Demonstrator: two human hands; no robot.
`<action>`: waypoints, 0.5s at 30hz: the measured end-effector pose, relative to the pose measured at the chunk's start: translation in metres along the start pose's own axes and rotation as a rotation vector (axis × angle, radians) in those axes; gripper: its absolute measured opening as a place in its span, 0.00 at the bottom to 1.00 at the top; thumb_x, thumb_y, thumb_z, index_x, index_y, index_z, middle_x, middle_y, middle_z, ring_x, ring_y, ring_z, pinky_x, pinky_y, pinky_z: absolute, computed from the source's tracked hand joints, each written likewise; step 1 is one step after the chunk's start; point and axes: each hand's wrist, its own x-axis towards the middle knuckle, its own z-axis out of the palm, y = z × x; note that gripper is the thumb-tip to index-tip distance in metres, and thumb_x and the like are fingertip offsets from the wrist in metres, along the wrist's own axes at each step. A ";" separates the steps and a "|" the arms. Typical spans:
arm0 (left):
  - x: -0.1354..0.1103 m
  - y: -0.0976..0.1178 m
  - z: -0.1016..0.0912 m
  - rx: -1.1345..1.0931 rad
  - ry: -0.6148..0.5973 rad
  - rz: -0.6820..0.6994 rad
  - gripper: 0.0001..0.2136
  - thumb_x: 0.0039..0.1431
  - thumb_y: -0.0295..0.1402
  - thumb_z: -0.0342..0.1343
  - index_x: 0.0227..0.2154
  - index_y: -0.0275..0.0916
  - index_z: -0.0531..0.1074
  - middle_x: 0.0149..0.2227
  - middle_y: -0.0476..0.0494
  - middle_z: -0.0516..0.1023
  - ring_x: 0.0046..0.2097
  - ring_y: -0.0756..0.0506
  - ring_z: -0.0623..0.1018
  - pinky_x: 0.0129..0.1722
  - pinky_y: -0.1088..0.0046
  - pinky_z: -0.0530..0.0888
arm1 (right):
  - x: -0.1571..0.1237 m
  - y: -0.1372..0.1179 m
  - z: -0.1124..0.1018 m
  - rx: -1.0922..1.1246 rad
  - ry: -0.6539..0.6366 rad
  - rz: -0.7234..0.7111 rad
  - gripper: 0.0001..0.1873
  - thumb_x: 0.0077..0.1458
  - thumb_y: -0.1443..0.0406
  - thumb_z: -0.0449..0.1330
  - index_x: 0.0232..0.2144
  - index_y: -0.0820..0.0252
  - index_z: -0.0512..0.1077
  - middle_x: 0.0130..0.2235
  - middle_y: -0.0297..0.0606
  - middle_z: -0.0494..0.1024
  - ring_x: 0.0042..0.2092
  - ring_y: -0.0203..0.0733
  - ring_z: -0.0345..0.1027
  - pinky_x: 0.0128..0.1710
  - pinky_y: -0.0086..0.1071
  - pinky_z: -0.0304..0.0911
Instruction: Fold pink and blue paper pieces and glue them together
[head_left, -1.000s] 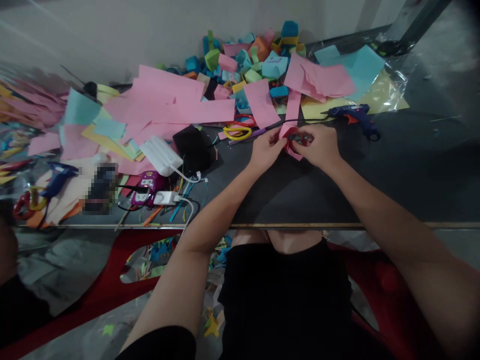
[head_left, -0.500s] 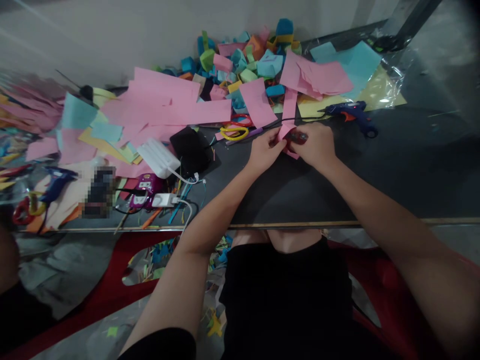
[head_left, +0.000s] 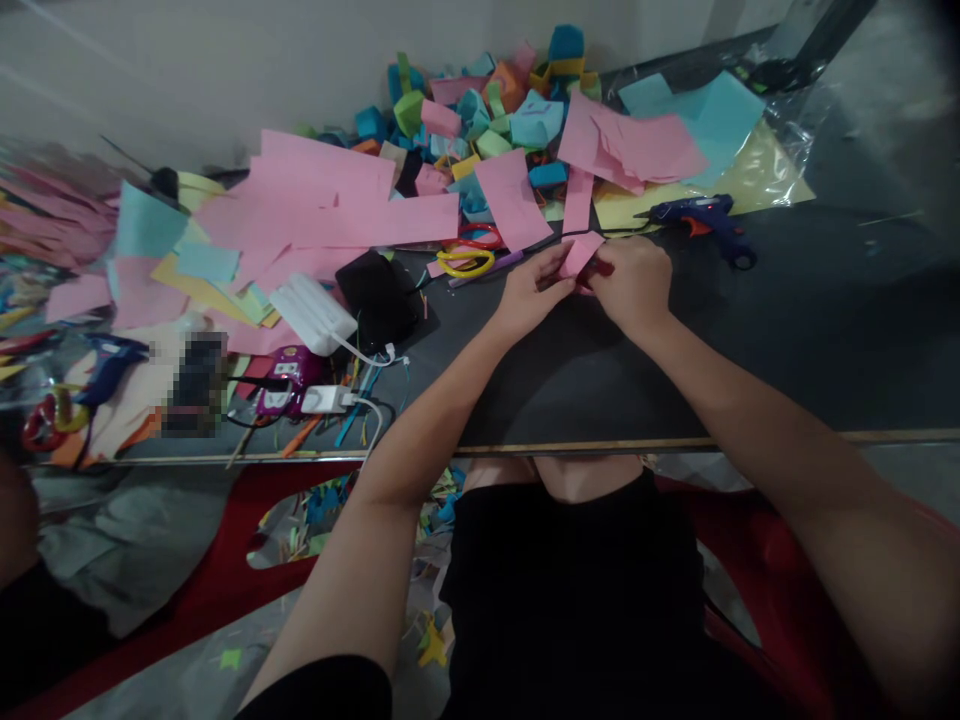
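Between my two hands is a folded piece of pink paper point(head_left: 580, 254), held just above the dark tabletop. My left hand point(head_left: 534, 290) is closed on its left side, thumb and fingers pinching it. On the other side, my right hand point(head_left: 634, 283) grips the paper with curled fingers, which hide part of it. A pink strip point(head_left: 577, 200) lies just beyond the hands. To the right rests a blue glue gun point(head_left: 705, 218), its cord passing behind my fingers. Left of my hands are scissors with red and yellow handles point(head_left: 466, 262) and a purple pen-like stick point(head_left: 487, 270).
A heap of small coloured paper boxes point(head_left: 480, 120) lies against the wall. Pink sheets point(head_left: 322, 195) cover the table's left side. Nearer are a white power adapter point(head_left: 313, 312), a black box point(head_left: 375, 300), a purple power strip point(head_left: 289, 380) and a second glue gun point(head_left: 112, 365).
The pink paper has turned in my fingers, so a flat face now shows upward where a curled opening showed before. Both hands stay in nearly the same place.
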 end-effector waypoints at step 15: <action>0.000 0.001 0.005 0.032 -0.015 0.067 0.27 0.58 0.42 0.69 0.61 0.46 0.75 0.65 0.41 0.77 0.69 0.34 0.73 0.70 0.52 0.70 | -0.001 0.005 0.009 -0.044 0.130 0.051 0.14 0.63 0.59 0.57 0.45 0.54 0.80 0.37 0.46 0.80 0.47 0.58 0.74 0.43 0.46 0.68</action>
